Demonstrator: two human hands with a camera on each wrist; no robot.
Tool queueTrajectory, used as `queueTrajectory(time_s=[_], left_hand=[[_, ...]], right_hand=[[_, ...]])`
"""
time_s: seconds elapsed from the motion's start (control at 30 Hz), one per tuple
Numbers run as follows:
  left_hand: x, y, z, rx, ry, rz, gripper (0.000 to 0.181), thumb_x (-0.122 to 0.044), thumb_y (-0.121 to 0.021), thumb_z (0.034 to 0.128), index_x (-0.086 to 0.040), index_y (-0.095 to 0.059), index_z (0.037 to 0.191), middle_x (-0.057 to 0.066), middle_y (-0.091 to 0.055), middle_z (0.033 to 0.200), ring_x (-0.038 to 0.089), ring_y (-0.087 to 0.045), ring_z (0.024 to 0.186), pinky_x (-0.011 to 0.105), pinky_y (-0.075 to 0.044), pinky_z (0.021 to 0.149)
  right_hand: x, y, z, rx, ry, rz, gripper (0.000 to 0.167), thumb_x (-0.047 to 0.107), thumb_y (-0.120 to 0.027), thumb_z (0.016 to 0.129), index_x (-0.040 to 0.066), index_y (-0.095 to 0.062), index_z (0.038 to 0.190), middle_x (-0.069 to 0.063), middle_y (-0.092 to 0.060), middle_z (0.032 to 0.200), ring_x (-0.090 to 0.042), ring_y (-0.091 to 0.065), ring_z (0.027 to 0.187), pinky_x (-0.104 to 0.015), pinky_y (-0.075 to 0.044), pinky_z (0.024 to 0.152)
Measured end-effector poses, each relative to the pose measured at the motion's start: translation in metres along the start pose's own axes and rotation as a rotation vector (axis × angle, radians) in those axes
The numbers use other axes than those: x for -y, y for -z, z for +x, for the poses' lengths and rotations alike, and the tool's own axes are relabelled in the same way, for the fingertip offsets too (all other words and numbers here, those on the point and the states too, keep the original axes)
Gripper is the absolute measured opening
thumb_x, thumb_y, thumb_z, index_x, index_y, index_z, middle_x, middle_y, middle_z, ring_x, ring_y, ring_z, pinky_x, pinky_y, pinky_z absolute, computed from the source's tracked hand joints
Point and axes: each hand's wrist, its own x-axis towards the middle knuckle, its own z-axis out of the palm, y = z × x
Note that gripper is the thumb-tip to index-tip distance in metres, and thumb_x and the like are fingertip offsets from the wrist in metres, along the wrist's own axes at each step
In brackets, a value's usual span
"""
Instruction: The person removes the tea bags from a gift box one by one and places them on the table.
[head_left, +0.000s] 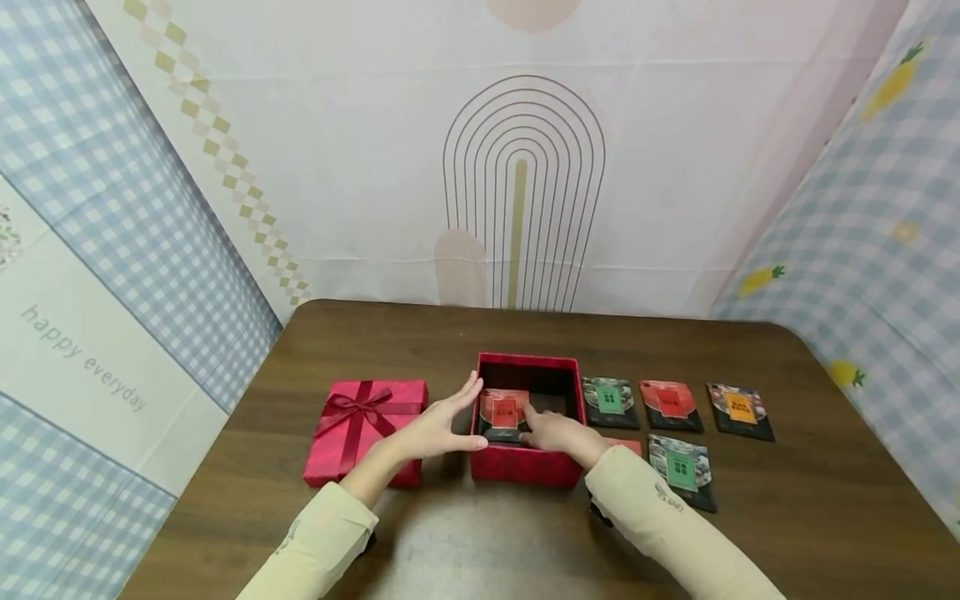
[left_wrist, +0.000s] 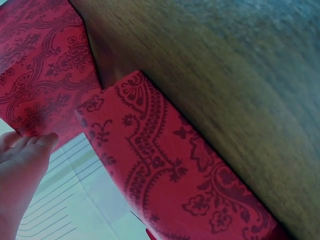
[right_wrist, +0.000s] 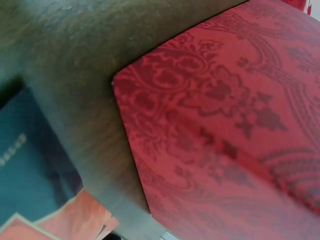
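Note:
A red lidless box (head_left: pixel 525 467) stands mid-table, its inside dark. Inside it, on the left, lies a red-and-black packet (head_left: pixel 504 408). My right hand (head_left: pixel 558 433) reaches into the box, index finger extended and touching the packet's right side. With thumb and fingers spread, my left hand (head_left: pixel 438 425) is at the box's left wall. In the left wrist view, the fingertips of that hand (left_wrist: pixel 25 155) meet the box's patterned wall (left_wrist: pixel 45 75). The box side (right_wrist: pixel 215 110) fills much of the right wrist view, where the right hand is out of sight.
Left of the box lies its red lid (head_left: pixel 337 450) with a dark ribbon bow. To the right lie several packets: green-labelled (head_left: pixel 609 402), red (head_left: pixel 670 404), orange-labelled (head_left: pixel 739 410), and a nearer green-labelled one (head_left: pixel 682 468). Another red packet (head_left: pixel 626 445) is partly hidden behind the right forearm.

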Motion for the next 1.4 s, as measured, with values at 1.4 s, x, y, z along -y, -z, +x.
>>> queueTrajectory(time_s=[1.4], left_hand=[[0.001, 0.0, 0.002, 0.007, -0.008, 0.029, 0.087, -0.032, -0.065, 0.084, -0.006, -0.01, 0.146, 0.011, 0.001, 0.153, 0.028, -0.014, 0.137, 0.046, -0.021, 0.108]], right_hand=[[0.0, 0.006, 0.006, -0.088, 0.091, 0.649, 0.044, 0.008, -0.049, 0.091, -0.005, -0.041, 0.131, -0.023, -0.048, 0.125, -0.03, -0.05, 0.105, -0.045, -0.042, 0.09]])
